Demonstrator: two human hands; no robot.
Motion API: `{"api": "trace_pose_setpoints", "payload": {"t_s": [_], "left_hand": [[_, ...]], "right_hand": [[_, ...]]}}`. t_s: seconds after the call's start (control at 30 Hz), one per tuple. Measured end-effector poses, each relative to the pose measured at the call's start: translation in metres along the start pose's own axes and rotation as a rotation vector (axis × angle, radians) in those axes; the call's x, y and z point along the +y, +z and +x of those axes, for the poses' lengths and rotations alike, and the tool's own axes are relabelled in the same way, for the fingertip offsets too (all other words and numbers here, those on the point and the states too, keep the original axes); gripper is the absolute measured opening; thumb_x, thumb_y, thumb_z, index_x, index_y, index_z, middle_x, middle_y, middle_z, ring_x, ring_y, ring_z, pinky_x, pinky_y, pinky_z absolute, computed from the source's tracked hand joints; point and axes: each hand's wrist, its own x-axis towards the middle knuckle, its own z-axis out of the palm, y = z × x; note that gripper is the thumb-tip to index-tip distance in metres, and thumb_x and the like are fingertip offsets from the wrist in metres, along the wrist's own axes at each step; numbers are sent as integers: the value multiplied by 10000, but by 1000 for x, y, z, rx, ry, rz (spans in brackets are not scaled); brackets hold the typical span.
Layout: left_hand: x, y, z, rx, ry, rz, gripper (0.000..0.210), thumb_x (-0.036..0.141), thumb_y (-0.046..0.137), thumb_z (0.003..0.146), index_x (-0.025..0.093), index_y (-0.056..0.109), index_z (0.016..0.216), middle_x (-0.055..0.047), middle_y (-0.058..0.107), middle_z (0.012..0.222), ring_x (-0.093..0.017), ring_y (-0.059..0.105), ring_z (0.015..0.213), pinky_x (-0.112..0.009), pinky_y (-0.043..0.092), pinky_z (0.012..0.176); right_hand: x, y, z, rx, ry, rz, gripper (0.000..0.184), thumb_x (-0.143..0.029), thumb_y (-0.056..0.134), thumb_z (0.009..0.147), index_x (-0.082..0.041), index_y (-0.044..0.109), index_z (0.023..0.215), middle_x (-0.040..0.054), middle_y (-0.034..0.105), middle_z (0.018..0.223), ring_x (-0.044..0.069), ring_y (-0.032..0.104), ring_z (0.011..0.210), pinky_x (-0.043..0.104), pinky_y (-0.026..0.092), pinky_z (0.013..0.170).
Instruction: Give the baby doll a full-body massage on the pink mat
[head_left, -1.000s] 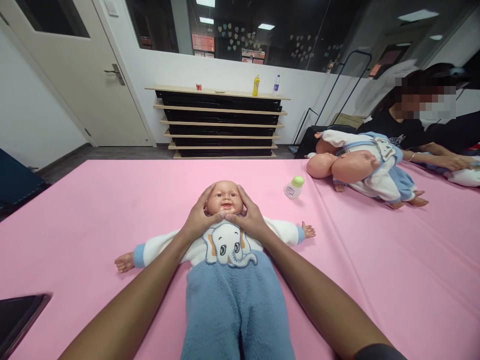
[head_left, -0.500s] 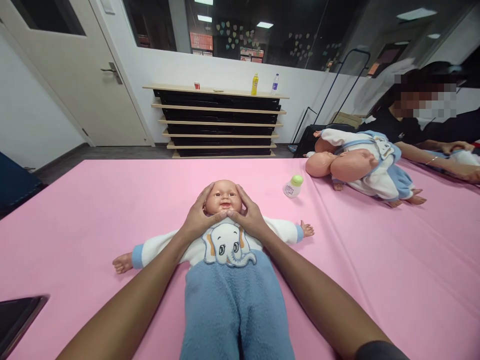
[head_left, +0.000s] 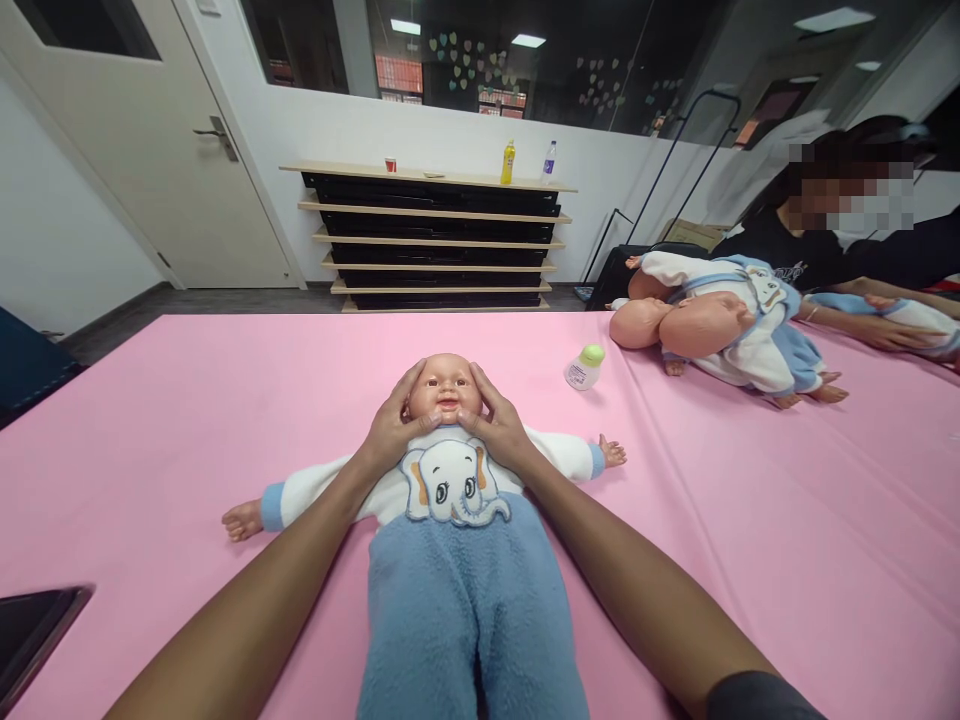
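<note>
A baby doll lies on its back on the pink table cover, arms spread, in a white top with an elephant patch and blue trousers. My left hand cups one side of its head, fingers along the temple and cheek, thumb at the jaw by the chin. On the other side my right hand cups the head the same way, thumb beside the chin. A small gap separates the two thumbs. The doll's ears and the backs of its cheeks are hidden by my hands.
A small bottle with a green cap stands right of the doll. More dolls lie piled at the far right, near a person handling another doll. A dark flat device rests at the left edge. Stacked folded tables stand behind.
My thumbs have moved apart from the middle of the doll's chin toward the jaw sides. At the right, the other person's hands have shifted on their doll. The view has tilted slightly.
</note>
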Motion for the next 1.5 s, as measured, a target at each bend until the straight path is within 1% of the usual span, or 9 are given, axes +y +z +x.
{"api": "trace_pose_setpoints", "payload": {"t_s": [0.07, 0.13, 0.3, 0.43, 0.57, 0.73, 0.93, 1.2, 1.5], "left_hand": [[-2, 0, 1, -2, -14, -84, 767, 473, 612, 824, 238, 322, 1494, -65, 322, 1557, -328, 340, 1403, -471, 325, 1139], [-3, -1, 1, 1, -19, -93, 750, 489, 570, 850, 232, 301, 1502, -75, 298, 1566, -325, 337, 1405, -476, 345, 1124], [0, 1, -1, 11, 13, 61, 1004, 377, 797, 667, 262, 265, 1511, -83, 315, 1557, -334, 348, 1397, -470, 336, 1132], [2, 1, 0, 13, -32, -42, 923, 398, 751, 712, 258, 295, 1502, -69, 381, 1524, -344, 411, 1354, -480, 367, 1109], [0, 0, 1, 0, -59, -209, 726, 506, 526, 861, 217, 321, 1494, -82, 370, 1529, -344, 420, 1345, -499, 395, 1082], [2, 2, -1, 14, -18, 8, 960, 420, 758, 699, 248, 272, 1508, -91, 329, 1547, -337, 408, 1357, -457, 387, 1100], [3, 2, -1, -13, 27, 61, 965, 384, 763, 696, 253, 260, 1509, -93, 315, 1551, -319, 382, 1378, -446, 372, 1110], [-2, 4, -2, 68, 201, 399, 970, 364, 753, 683, 244, 264, 1513, -91, 223, 1587, -319, 135, 1478, -485, 143, 1203], [3, 6, -4, 41, 187, 422, 861, 364, 705, 728, 278, 322, 1494, -49, 242, 1587, -309, 138, 1478, -487, 181, 1194]], "right_hand": [[0, -1, 1, 15, 15, 46, 716, -537, 569, 874, -246, 335, 1485, 17, 284, 1562, 223, 230, 1459, 407, 192, 1209], [0, 0, 1, 30, 30, 45, 697, -560, 545, 879, -263, 349, 1478, 7, 302, 1555, 225, 247, 1454, 418, 201, 1207], [0, 5, -1, 21, 18, -36, 993, -537, 759, 704, -280, 243, 1513, 14, 231, 1580, 265, 214, 1463, 465, 202, 1199], [0, 3, -1, 27, 22, 8, 876, -541, 692, 774, -271, 284, 1501, 4, 257, 1573, 248, 228, 1459, 436, 219, 1198], [-1, 1, 0, 43, 40, 42, 693, -552, 553, 874, -264, 357, 1474, -2, 310, 1552, 228, 258, 1450, 414, 222, 1199], [0, 6, -2, 23, 26, -28, 971, -481, 756, 726, -283, 227, 1516, 12, 212, 1588, 260, 235, 1456, 445, 264, 1181], [1, 6, -3, 17, 28, -48, 965, -456, 749, 736, -277, 217, 1521, 26, 228, 1584, 265, 235, 1456, 450, 288, 1171], [-1, 6, -2, 25, -55, -162, 943, -401, 729, 752, -258, 211, 1526, 33, 229, 1583, 265, 203, 1466, 451, 205, 1205], [-4, 9, -4, 84, -95, -222, 891, -381, 707, 750, -229, 274, 1513, 36, 315, 1549, 278, 259, 1447, 438, 228, 1203]]}}
